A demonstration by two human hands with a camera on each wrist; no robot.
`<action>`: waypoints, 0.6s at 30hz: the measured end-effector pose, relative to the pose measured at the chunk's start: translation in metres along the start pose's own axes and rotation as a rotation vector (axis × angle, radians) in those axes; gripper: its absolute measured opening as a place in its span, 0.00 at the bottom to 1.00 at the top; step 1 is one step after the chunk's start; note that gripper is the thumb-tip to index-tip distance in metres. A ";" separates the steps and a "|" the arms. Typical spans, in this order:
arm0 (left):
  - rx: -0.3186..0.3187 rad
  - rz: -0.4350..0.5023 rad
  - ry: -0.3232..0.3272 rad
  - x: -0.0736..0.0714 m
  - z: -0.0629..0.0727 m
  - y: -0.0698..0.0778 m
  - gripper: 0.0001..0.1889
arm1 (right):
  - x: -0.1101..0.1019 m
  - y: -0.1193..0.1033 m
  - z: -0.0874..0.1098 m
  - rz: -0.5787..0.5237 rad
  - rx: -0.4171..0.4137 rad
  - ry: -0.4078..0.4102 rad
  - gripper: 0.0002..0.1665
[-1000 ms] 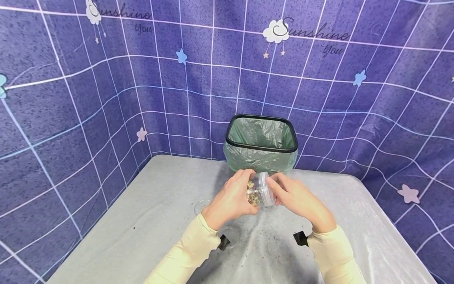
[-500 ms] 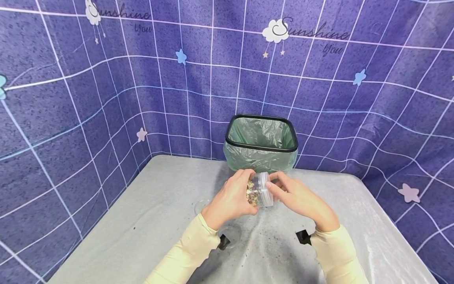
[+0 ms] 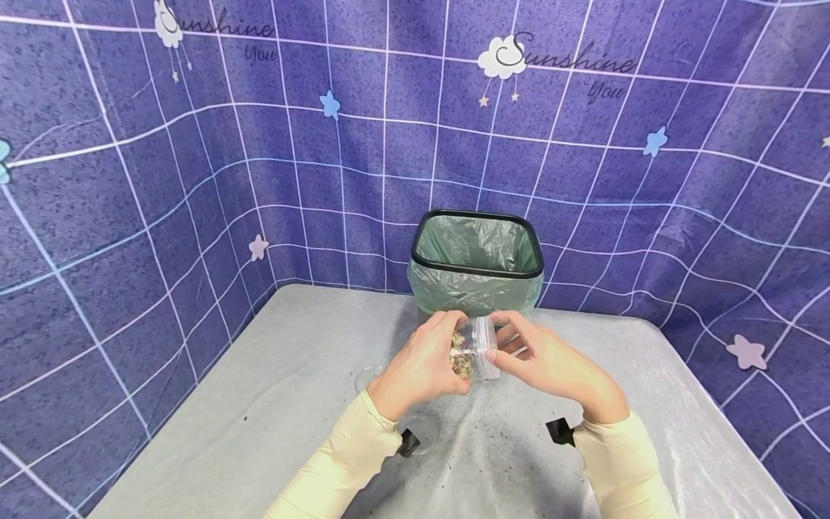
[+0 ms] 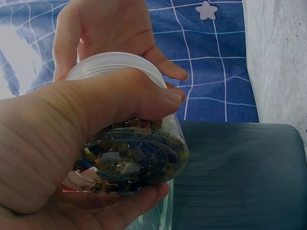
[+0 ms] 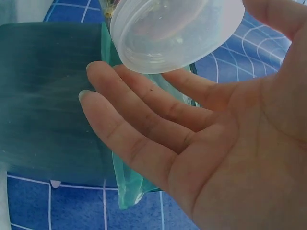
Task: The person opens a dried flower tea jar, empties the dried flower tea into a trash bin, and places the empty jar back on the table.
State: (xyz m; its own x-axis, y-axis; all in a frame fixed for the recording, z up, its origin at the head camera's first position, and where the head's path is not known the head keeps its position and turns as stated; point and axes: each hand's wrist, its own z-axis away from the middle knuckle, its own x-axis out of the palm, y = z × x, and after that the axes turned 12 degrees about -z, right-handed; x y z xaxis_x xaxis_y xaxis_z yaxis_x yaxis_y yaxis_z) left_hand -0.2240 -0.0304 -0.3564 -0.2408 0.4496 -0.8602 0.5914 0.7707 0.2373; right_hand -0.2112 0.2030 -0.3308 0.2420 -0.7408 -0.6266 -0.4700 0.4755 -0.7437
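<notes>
A clear plastic jar [image 3: 462, 353] lies on its side in the air in front of the bin. Dried bits, yellowish and brown, fill part of it. Around its body my left hand [image 3: 421, 360] grips, with the thumb across the near side in the left wrist view. A translucent screw lid [image 5: 177, 38] covers the jar's right end. My right hand [image 3: 545, 360] has thumb and forefinger at opposite edges of that lid, while the other fingers [image 5: 139, 129] extend away from it. The forefinger's tip is partly hidden behind the lid in the right wrist view.
A bin [image 3: 476, 277] with a black rim and green liner stands just behind the hands. Two clear round pieces [image 3: 421, 434] lie on the grey tabletop [image 3: 279, 389] near the left forearm. Dark crumbs are scattered there. Purple patterned curtain [image 3: 363, 187] surrounds the table.
My right hand has turned about the lid and its wrist has shifted slightly right and down, with the fingers spread more. My left hand and the jar stay nearly still.
</notes>
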 end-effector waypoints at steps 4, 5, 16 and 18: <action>0.005 0.007 0.001 0.000 0.001 0.000 0.48 | -0.001 0.000 0.001 -0.010 -0.028 -0.012 0.35; 0.005 0.009 0.000 0.000 0.001 0.000 0.48 | -0.001 0.000 0.001 -0.013 -0.031 -0.016 0.35; 0.001 0.000 -0.002 -0.002 0.000 0.000 0.47 | -0.001 0.000 0.002 -0.085 -0.106 -0.031 0.43; -0.004 0.003 -0.003 -0.002 0.000 0.000 0.47 | -0.001 0.000 0.003 -0.083 -0.125 -0.025 0.45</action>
State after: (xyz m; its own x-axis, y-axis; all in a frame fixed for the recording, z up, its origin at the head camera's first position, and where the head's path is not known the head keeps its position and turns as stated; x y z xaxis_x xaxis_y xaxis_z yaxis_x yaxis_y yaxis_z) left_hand -0.2235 -0.0316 -0.3548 -0.2370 0.4503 -0.8608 0.5889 0.7713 0.2413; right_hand -0.2092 0.2048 -0.3311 0.3049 -0.7624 -0.5707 -0.5488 0.3491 -0.7595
